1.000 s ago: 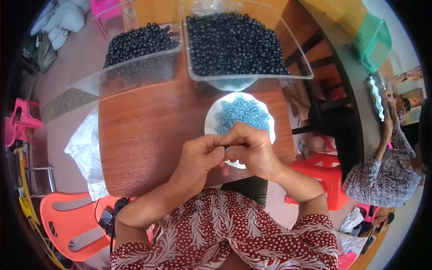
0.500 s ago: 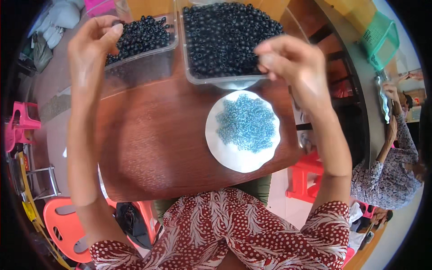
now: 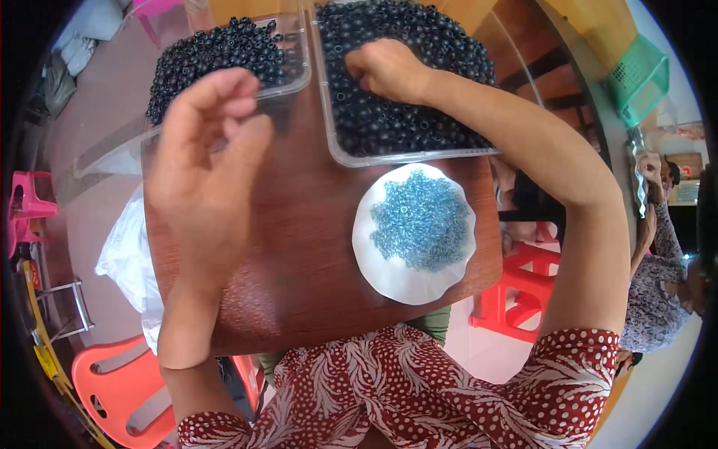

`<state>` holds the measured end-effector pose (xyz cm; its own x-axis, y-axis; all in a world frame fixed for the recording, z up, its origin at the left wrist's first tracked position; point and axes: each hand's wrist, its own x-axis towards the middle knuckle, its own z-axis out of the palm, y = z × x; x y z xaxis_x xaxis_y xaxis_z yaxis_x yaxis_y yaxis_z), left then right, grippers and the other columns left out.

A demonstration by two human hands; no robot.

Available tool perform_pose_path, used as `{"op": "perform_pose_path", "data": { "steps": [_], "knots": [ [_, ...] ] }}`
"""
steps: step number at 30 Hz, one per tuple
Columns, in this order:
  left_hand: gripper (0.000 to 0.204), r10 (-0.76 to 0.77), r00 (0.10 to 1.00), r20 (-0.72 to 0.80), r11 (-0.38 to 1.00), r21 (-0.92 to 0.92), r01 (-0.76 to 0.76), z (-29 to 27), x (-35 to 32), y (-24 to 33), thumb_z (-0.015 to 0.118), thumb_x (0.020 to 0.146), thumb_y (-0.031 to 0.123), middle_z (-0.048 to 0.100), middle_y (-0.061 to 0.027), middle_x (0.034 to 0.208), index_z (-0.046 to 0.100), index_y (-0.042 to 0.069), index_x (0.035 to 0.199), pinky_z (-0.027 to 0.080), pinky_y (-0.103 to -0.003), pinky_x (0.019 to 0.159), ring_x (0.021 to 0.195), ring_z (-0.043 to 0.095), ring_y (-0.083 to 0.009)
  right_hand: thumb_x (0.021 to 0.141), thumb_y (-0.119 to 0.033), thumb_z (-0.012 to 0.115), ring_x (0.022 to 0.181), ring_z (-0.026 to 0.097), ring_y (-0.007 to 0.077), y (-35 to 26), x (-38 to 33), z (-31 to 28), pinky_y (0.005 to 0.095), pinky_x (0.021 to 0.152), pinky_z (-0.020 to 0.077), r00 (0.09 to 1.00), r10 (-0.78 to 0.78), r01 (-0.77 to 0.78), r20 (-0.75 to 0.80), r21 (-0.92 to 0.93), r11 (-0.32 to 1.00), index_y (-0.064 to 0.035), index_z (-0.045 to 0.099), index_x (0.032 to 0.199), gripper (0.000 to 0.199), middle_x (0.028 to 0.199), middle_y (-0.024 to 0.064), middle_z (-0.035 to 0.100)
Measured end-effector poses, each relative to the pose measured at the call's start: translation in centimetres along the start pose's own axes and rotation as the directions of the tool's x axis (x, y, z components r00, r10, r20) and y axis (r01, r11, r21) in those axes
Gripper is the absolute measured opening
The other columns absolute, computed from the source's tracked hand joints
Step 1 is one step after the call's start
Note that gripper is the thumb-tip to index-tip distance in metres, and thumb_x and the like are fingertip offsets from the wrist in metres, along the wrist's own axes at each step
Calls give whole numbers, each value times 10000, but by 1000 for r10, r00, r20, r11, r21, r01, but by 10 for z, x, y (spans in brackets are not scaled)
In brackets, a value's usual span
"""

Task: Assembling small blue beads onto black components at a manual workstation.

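My right hand (image 3: 390,69) is over the larger clear tub (image 3: 419,158), its fingers curled together down at the black beads (image 3: 396,131). Its fingertips are partly hidden, so what they pinch cannot be made out. Blurred by motion, my left hand (image 3: 212,146) hangs above the table in front of the smaller clear tub (image 3: 305,78). Its thumb stands apart from the half-curled fingers, and nothing shows between them. More black beads (image 3: 213,60) fill that smaller tub. Closer to me, a scalloped white plate (image 3: 389,280) holds a heap of small translucent blue beads (image 3: 422,217).
The brown wooden table (image 3: 299,247) carries both tubs and the plate. A white plastic bag (image 3: 127,258) hangs by its left edge. An orange chair (image 3: 123,385) and red stool (image 3: 512,292) stand beside it. Another person (image 3: 658,299) sits at far right near a green basket (image 3: 639,82).
My left hand has come from the smaller tub toward me and right, its pinch loosened. My right hand has shifted left, farther over the larger tub's beads. The view has shifted slightly.
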<state>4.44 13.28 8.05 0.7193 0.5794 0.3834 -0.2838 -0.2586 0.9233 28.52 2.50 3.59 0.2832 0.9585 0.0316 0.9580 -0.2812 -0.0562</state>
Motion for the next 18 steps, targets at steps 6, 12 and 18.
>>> {"op": "perform_pose_path", "data": {
  "steps": [6, 12, 18],
  "knots": [
    [236, -62, 988, 143, 996, -54, 71, 5, -25, -1, 558, 823, 1, 582, -45, 986, 548, -3, 1059, 418, -223, 811, 903, 531, -105, 670, 9, 641, 709, 604, 201, -9, -28, -32, 313, 658, 490, 993, 99, -59, -59, 477, 877, -5, 618, 799, 132, 728, 95, 620],
    [233, -140, 961, 239, 976, -130, 175, 21, -45, 12, 581, 804, 5, 602, -62, 943, 565, -5, 1036, 434, -230, 778, 873, 549, -114, 715, 35, 664, 754, 564, 83, -89, -102, -91, 211, 702, 476, 941, 325, -125, -92, 800, 587, 8, 609, 886, 182, 814, 25, 598],
    [215, -210, 940, 270, 846, -431, 313, 40, -61, 33, 575, 812, -9, 596, -41, 911, 575, -20, 1027, 461, -196, 720, 810, 562, -86, 696, 21, 653, 689, 556, 69, -130, -136, -94, 212, 635, 459, 919, 321, 3, -230, 817, 577, 8, 636, 827, 132, 729, 31, 597]
  ]
}}
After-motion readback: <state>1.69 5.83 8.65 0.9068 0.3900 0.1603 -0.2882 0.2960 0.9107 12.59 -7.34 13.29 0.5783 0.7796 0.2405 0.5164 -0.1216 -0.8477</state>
